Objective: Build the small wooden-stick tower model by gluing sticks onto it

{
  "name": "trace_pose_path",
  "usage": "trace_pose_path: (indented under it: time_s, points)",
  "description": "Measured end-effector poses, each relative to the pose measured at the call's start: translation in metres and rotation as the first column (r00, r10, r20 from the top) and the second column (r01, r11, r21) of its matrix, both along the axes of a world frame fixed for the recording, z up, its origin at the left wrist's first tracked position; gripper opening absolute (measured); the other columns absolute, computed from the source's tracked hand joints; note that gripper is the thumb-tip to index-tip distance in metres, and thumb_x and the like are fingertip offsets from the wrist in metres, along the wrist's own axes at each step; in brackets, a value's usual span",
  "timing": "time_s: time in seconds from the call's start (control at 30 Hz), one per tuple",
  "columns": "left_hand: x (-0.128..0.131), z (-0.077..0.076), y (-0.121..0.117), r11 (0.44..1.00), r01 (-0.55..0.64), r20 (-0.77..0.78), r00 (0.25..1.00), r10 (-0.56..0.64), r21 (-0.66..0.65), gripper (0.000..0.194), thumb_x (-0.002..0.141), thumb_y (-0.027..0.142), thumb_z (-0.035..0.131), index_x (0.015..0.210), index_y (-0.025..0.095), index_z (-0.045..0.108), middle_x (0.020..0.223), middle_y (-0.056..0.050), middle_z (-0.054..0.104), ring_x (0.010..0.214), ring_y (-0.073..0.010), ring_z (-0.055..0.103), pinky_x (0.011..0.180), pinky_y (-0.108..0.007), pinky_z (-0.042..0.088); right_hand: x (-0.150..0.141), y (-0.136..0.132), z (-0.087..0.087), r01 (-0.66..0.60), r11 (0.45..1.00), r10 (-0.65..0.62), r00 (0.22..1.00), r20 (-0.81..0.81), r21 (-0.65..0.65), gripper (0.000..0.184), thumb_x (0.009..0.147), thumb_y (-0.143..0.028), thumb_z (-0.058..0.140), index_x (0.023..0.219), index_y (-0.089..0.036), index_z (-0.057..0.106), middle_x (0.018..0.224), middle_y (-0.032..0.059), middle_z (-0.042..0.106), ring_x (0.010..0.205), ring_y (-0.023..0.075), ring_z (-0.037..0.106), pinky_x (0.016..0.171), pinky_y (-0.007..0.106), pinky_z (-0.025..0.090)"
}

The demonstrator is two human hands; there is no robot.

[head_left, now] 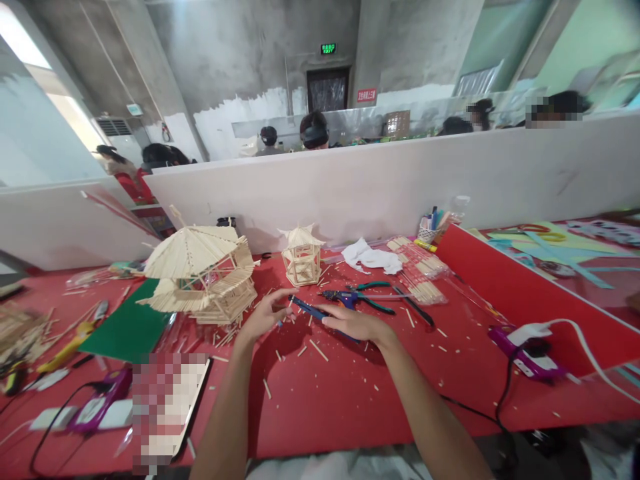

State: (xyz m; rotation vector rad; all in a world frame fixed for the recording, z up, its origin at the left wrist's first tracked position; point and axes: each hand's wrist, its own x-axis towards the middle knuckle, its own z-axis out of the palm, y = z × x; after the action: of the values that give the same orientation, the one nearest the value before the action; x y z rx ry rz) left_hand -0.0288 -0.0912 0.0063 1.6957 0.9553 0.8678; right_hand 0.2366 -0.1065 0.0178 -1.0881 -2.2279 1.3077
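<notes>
My right hand point(357, 323) lies over a long dark-blue tool point(311, 308) that looks like a utility knife, with its fingers on the body. My left hand point(265, 317) is beside the tool's far end, its fingers curved and apart; nothing clear shows in them. Just beyond my hands lie a blue glue gun point(347, 297) and pliers with teal handles point(383, 305). Behind them stands a small wooden-stick pavilion model point(301, 257). To the left of my left hand is a larger stick pavilion point(197, 273) with a broad roof.
Stick scraps litter the red table point(320, 407). A green board point(130, 323), a phone-like slab point(173, 413) and a power strip point(103, 403) lie left. Bagged sticks point(420, 270), white tissue point(370, 255), a red panel point(530, 303) and another power strip point(527, 353) lie right. A white partition point(350, 183) runs behind.
</notes>
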Motion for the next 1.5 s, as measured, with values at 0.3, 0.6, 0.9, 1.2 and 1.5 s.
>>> trace_pose_path:
  time_s: [0.3,0.6,0.9,1.2,1.5]
  points:
    - [-0.001,0.006,-0.003,1.000,0.004,-0.039,0.999,-0.005,-0.026,0.047,0.078,0.029,0.069,0.123,0.017,0.059,0.098,-0.007,0.068,0.070,-0.0144,0.066,0.067,-0.026,0.052,-0.001,0.005,-0.007,-0.024,0.992,0.023,1.000,0.005,0.121,0.047,0.095,-0.033,0.040,0.139,-0.022,0.049,0.142,0.0063,0.052,0.130,0.0245,0.047,0.111,0.043,0.033]
    - [-0.003,0.009,-0.006,1.000,0.015,-0.054,0.998,-0.016,-0.017,0.044,0.079,0.024,0.065,0.122,0.019,0.058,0.104,-0.007,0.066,0.073,-0.0147,0.066,0.071,-0.029,0.052,-0.002,0.007,-0.008,-0.026,0.986,0.028,1.000,-0.008,0.164,0.046,0.095,-0.030,0.041,0.139,-0.021,0.050,0.134,0.0074,0.059,0.121,0.0232,0.054,0.104,0.040,0.039]
    - [-0.005,0.010,-0.007,1.000,0.025,-0.058,0.998,-0.025,0.007,0.051,0.080,0.027,0.066,0.129,0.020,0.055,0.104,-0.008,0.067,0.073,-0.0156,0.066,0.071,-0.029,0.052,-0.002,0.007,-0.006,-0.047,0.990,0.048,0.999,-0.009,0.134,0.045,0.096,-0.028,0.039,0.140,-0.021,0.049,0.118,0.0064,0.067,0.101,0.0201,0.061,0.093,0.036,0.045]
    - [-0.007,0.008,-0.006,1.000,0.029,-0.046,0.999,-0.029,-0.002,0.052,0.081,0.027,0.067,0.130,0.019,0.054,0.105,-0.009,0.067,0.073,-0.0153,0.066,0.072,-0.029,0.052,-0.004,0.007,-0.005,-0.073,0.983,0.083,0.995,-0.055,0.169,0.045,0.096,-0.028,0.040,0.139,-0.021,0.051,0.127,0.0072,0.063,0.113,0.0215,0.058,0.100,0.037,0.041]
    - [-0.005,0.010,-0.007,1.000,0.016,-0.052,0.999,-0.015,0.011,0.049,0.080,0.029,0.067,0.127,0.021,0.057,0.119,-0.010,0.063,0.071,-0.0133,0.065,0.071,-0.028,0.052,-0.004,0.007,-0.005,-0.070,0.984,0.079,0.996,-0.045,0.166,0.045,0.096,-0.029,0.040,0.139,-0.022,0.051,0.131,0.0059,0.062,0.115,0.0216,0.058,0.102,0.039,0.041]
